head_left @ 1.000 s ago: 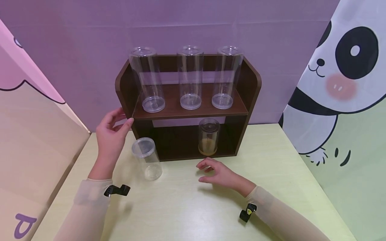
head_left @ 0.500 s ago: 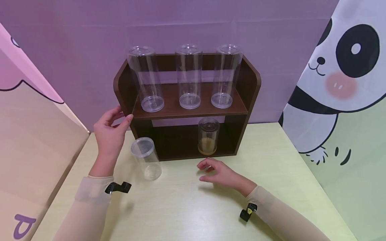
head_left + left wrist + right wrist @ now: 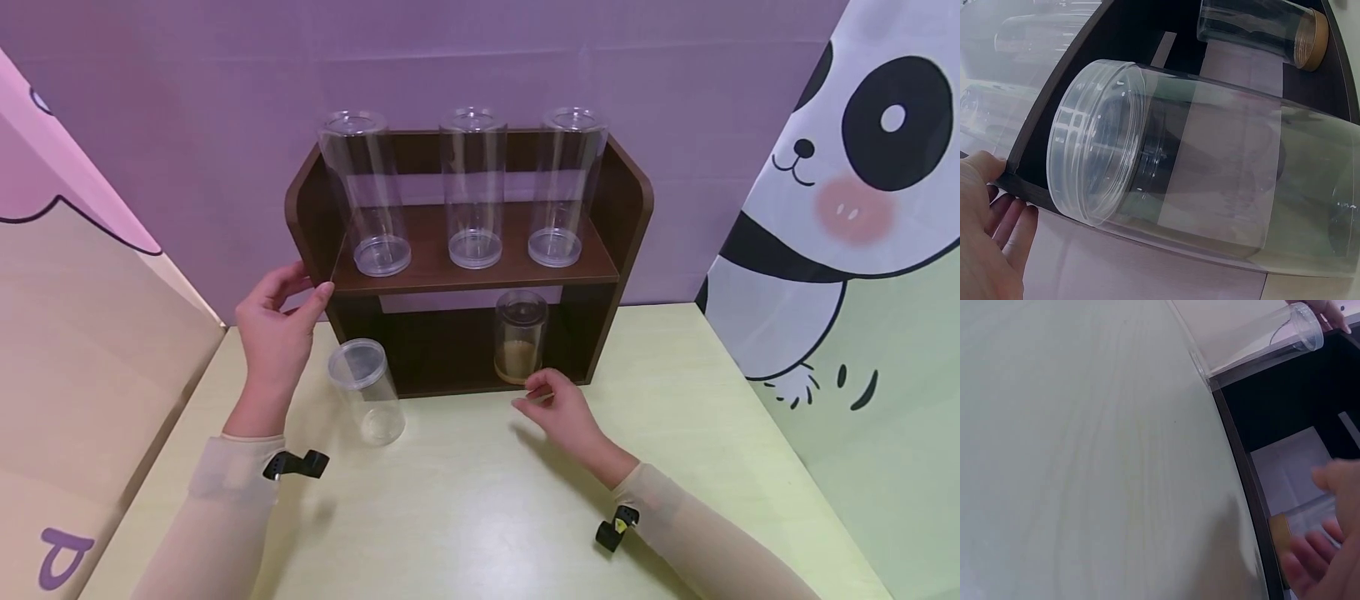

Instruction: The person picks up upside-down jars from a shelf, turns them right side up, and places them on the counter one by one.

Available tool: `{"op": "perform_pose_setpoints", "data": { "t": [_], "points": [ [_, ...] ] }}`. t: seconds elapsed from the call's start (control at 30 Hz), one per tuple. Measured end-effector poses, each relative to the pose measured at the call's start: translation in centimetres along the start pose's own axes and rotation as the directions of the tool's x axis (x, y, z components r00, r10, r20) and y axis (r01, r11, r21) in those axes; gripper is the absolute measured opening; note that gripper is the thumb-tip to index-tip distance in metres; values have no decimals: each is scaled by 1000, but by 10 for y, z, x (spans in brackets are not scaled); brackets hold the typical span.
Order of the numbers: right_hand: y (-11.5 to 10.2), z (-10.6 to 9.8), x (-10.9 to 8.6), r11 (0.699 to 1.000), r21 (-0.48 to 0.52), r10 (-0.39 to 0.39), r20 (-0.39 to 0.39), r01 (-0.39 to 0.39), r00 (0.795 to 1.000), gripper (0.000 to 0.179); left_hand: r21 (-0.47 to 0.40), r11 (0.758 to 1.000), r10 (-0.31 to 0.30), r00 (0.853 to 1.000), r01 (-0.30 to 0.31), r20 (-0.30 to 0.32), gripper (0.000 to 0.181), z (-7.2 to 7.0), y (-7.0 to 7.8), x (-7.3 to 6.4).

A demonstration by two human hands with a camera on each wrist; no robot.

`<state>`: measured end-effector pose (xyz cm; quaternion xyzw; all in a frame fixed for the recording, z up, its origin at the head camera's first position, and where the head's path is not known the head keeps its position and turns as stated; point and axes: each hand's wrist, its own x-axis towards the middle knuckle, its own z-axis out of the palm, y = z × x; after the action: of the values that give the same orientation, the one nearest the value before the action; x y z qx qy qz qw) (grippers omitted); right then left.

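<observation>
My left hand [image 3: 276,342] pinches the left side of a dark brown two-tier shelf [image 3: 480,283], thumb at its front edge and fingers behind. My right hand [image 3: 566,421] hovers by the front of the lower tier with relaxed fingers, holding nothing. Just beyond those fingers, on that tier, stands a clear jar [image 3: 521,333] with a tan base; in the right wrist view the fingers overlap its tan part [image 3: 1280,534]. A taller clear jar with a clear lid [image 3: 358,367] stands upright on the table, before the shelf's left front corner, and fills much of the left wrist view.
Three tall clear cylinders [image 3: 474,192] stand in a row on the upper tier and rise above the shelf's back. Beneath everything is a pale wood table [image 3: 450,517]. A purple backdrop [image 3: 225,167] hangs behind, with a panda-printed panel [image 3: 847,317] at the right.
My right hand has moved right and forward, closer to the tan-based jar. My left hand keeps its hold on the shelf. The jars and cylinders have stayed in place.
</observation>
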<state>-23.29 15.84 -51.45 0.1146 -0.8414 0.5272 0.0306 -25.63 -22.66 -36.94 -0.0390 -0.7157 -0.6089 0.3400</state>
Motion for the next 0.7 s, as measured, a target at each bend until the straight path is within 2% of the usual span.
{"op": "perform_pose_setpoints", "data": {
  "t": [0.1, 0.2, 0.3, 0.47, 0.7],
  "points": [
    [0, 1, 4, 999, 30, 31, -98, -28, 995, 43, 7, 1000, -8, 1000, 8, 1, 36, 0, -1, 0],
    [1, 2, 11, 999, 28, 24, -144, -20, 989, 59, 19, 1000, -11, 1000, 11, -2, 36, 0, -2, 1],
    [4, 3, 19, 1000, 17, 13, -162, -10, 987, 74, 26, 1000, -15, 1000, 15, -6, 37, -1, -3, 1],
    [9, 6, 32, 998, 59, 11, -179, 0, 984, 93, 34, 999, -22, 1000, 22, 6, 38, -1, -2, 2],
    [11, 12, 43, 997, 72, 22, -178, -9, 984, 100, 26, 998, -56, 998, 55, 15, 38, -3, 0, 1]
  ]
}}
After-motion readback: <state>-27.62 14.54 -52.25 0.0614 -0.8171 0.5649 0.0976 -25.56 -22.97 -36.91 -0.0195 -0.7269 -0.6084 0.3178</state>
